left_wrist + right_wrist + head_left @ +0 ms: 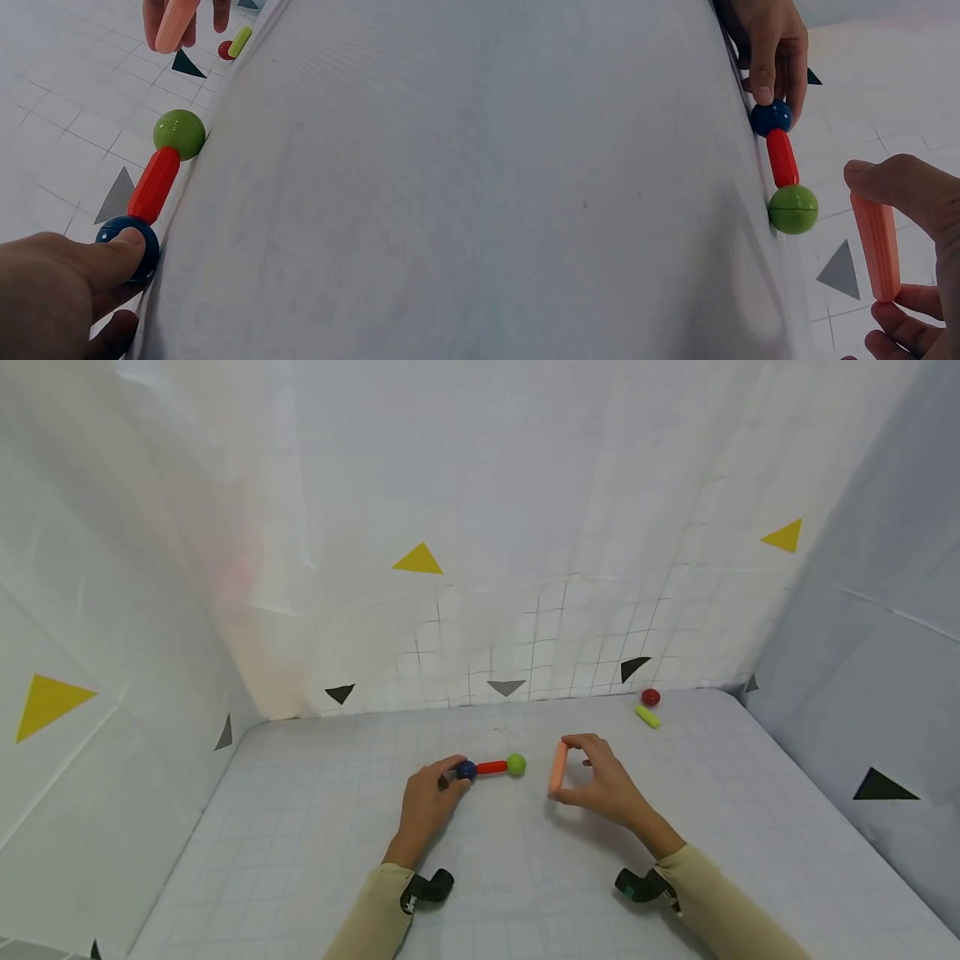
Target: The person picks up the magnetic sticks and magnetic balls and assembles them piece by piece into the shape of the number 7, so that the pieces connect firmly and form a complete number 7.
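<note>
A dark blue ball (pixel 467 770), a red ridged rod (pixel 492 767) and a green ball (pixel 516 765) sit joined in a line on the table. My left hand (pixel 430 804) pinches the blue ball between thumb and fingers. To the right of the green ball, my right hand (pixel 606 787) holds an orange ridged rod (pixel 558 767) by its two ends, thumb at one end and fingertips at the other. In the right wrist view this orange rod (pixel 877 247) is apart from the green ball (pixel 793 209).
Toward the back right of the table (pixel 315 860) lie a red ball (pixel 650 697) and a short yellow-green rod (pixel 647 717). White sheeting with yellow and dark triangles surrounds the table at the back and both sides.
</note>
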